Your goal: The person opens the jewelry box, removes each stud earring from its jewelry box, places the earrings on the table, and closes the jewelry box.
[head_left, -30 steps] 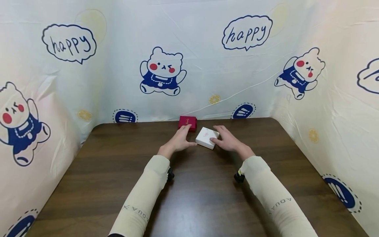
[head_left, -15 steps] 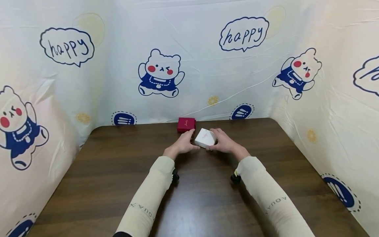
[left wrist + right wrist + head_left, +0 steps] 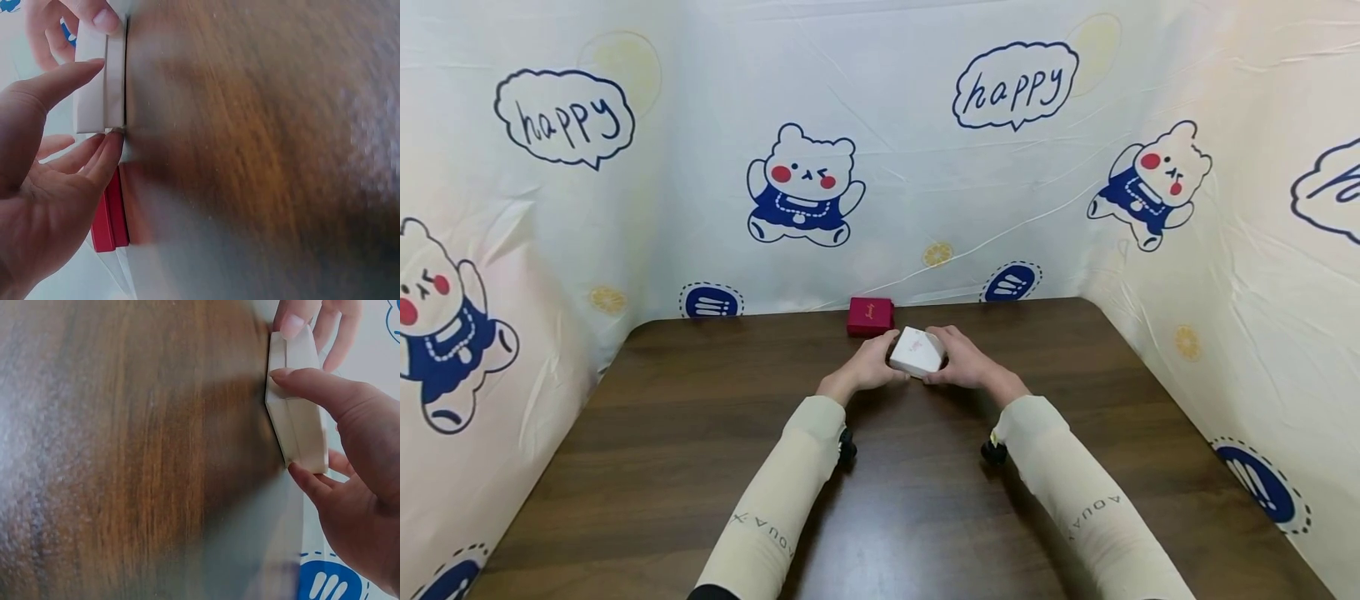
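A small white lidded box [image 3: 917,352] sits near the far edge of the table, pink print on its top. My left hand [image 3: 868,364] grips its left side, thumb on the near face and fingertips at the left corner. From the other side my right hand [image 3: 967,362] holds it, thumb in front and fingers behind. Both wrist views show the seam between lid and base along the white box [image 3: 90,103], whose underside is at the tabletop. Just behind my left fingers lies a red box [image 3: 870,317] with gold lettering, apart from the white one.
The brown wooden table [image 3: 910,500] stretches toward me and to both sides. A printed white curtain [image 3: 895,183] hangs along its far edge and both sides, close behind the red box.
My left hand has moved right and my right hand slightly left, closing in on the white box. Both now hold it. The red box has stayed in place.
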`<state>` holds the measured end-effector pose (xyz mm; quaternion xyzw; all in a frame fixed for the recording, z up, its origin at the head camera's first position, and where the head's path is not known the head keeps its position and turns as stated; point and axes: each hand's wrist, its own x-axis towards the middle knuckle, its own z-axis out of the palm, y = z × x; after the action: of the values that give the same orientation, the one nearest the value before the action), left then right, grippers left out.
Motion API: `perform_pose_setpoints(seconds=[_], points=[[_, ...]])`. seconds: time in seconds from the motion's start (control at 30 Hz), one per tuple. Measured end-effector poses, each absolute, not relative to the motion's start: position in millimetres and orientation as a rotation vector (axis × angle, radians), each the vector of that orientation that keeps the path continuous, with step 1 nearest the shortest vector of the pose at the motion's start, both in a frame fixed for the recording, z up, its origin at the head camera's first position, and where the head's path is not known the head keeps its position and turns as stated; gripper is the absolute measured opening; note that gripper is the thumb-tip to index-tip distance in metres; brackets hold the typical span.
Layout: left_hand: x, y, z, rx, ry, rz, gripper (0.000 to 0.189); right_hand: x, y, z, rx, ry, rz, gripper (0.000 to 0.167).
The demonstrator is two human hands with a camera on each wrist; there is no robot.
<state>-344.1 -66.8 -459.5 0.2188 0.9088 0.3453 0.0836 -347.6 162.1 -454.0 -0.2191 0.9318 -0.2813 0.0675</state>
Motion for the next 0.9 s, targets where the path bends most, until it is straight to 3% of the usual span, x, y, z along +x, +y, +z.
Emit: perform_pose_setpoints(seconds=[0.37, 0.9], points=[[-344.2, -67.5, -453.9, 0.653, 2.678, 1.051, 0.092, -349.7, 166.6, -452.0, -0.729, 2.777, -0.835, 0.098], [-336.4, -74.0, -449.4, 0.728, 2.707, 0.995, 0.094, -338.4, 169.8, -445.4, -0.827, 2.705, -0.88, 0.083]])
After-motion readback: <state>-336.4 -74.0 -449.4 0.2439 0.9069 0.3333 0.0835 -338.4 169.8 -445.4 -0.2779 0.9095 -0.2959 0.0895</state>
